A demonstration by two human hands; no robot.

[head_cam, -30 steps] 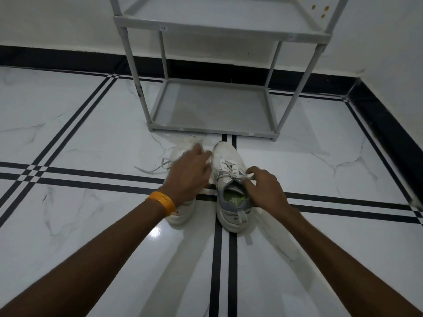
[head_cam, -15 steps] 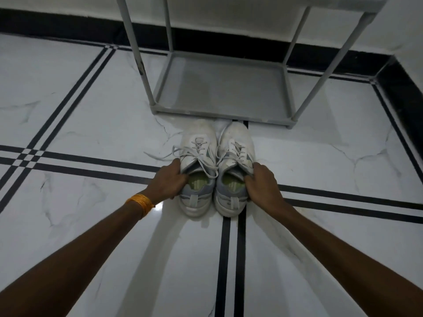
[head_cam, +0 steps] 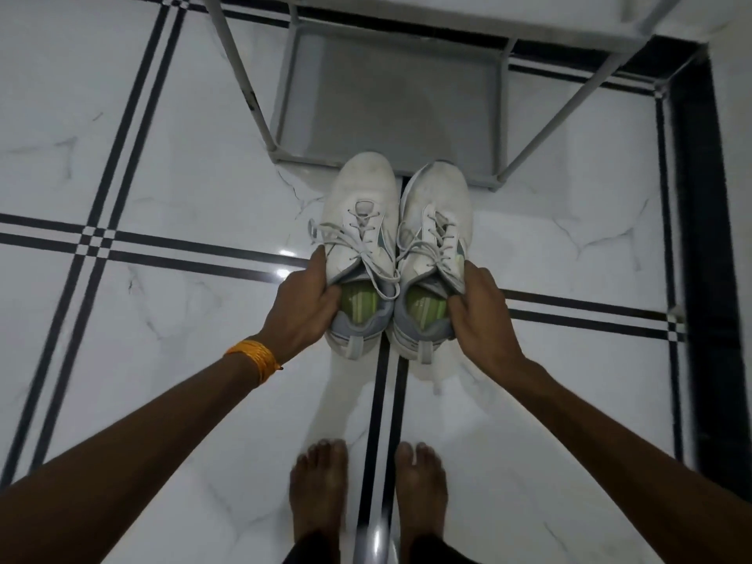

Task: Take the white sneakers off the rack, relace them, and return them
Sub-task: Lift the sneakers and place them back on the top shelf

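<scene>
No text, label, brand, number or sign can be read anywhere, neither on the sneakers [head_cam: 396, 254] nor the rack [head_cam: 390, 95].

The rack's bottom shelf [head_cam: 390, 103] lies bare, reachable between its two front posts [head_cam: 240, 71].

The rack [head_cam: 390, 95] ran off the top edge — only its bottom shelf showed whole. Both fingers [head_cam: 331, 297] tucked inside the sneakers' [head_cam: 362, 221] collars — tips hidden.

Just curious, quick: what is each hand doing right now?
Left hand: closed on the left sneaker.
Right hand: closed on the right sneaker.
</scene>
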